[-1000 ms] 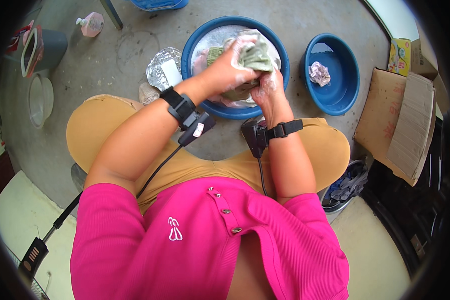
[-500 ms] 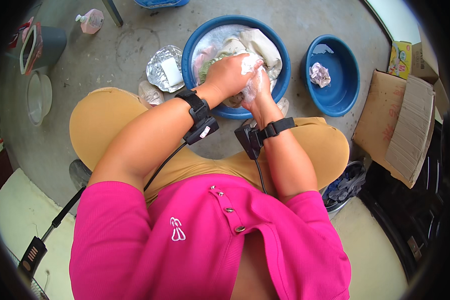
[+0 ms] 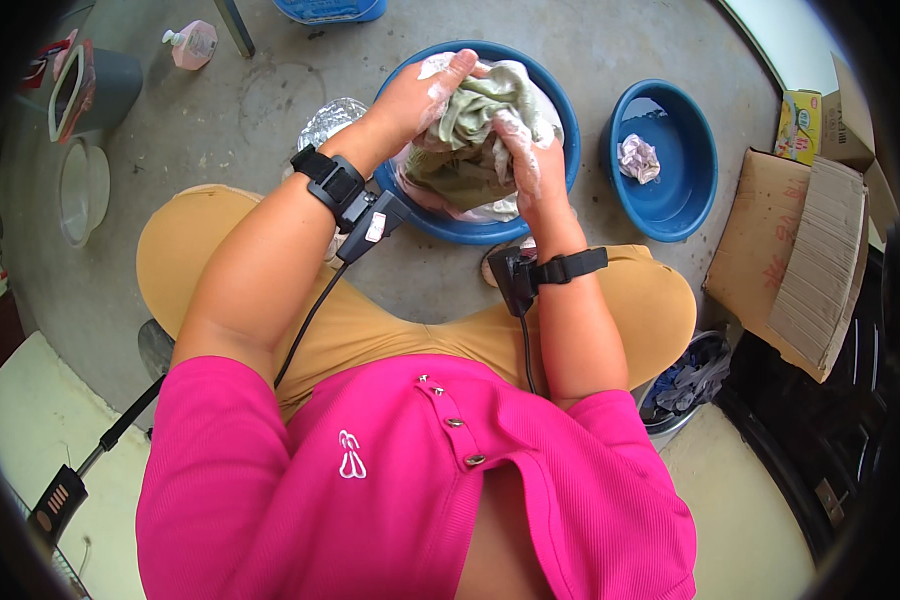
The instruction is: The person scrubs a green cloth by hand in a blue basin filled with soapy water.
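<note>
A wet, soapy olive-green garment (image 3: 460,168) is bunched up over a round blue basin (image 3: 452,232). My left hand (image 3: 417,97) grips it from the left, thumb on top, with suds over the fingers. At the right side, my right hand (image 3: 533,165) has its fingers closed on the same cloth, also covered in foam. Pale, sudsy laundry (image 3: 500,210) lies in the basin under the garment. Folds of cloth hide some fingertips. Each wrist wears a black strap with a small device and cable.
Right of it stands a second blue basin (image 3: 682,180) with a crumpled pale cloth (image 3: 638,158). A foil-covered dish (image 3: 332,118) sits at the left, partly behind my forearm. Cardboard boxes (image 3: 760,250) are at the right; a pink pump bottle (image 3: 192,45) and grey bin (image 3: 110,90) stand far left.
My hands have moved apart from rubbing close together; the left went up and left, the right slightly right. The green garment is now bunched up between them.
</note>
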`<action>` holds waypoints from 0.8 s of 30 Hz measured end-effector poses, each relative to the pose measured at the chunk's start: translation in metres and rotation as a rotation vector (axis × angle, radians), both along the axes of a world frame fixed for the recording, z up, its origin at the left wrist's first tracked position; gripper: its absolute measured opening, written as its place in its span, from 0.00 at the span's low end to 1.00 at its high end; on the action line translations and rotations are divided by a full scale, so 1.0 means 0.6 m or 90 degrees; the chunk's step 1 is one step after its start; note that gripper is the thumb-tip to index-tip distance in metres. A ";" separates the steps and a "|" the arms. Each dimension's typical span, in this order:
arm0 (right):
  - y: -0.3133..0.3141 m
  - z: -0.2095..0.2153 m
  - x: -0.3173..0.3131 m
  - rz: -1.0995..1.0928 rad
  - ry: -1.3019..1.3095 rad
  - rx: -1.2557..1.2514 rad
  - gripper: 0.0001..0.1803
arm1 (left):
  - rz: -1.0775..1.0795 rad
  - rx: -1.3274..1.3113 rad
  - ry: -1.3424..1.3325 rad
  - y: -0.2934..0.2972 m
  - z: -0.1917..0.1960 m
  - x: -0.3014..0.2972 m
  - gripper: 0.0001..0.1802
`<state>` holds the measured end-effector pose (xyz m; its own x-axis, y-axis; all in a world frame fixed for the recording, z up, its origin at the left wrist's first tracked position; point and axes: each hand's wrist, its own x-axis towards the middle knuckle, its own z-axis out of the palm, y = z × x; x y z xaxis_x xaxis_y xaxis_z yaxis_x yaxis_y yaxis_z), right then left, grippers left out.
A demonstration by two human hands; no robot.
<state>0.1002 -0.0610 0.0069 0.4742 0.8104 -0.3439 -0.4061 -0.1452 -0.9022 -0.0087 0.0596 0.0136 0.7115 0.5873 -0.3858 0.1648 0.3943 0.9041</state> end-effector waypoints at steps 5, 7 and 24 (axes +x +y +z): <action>-0.005 -0.014 0.025 -0.115 0.073 0.098 0.17 | -0.159 0.113 -0.066 -0.020 0.033 -0.016 0.27; -0.003 -0.002 0.029 -0.171 0.183 0.119 0.18 | -0.284 0.110 -0.014 -0.009 0.005 -0.020 0.24; 0.011 -0.018 0.003 -0.065 0.491 0.036 0.17 | -0.184 0.653 0.339 -0.126 -0.028 0.003 0.30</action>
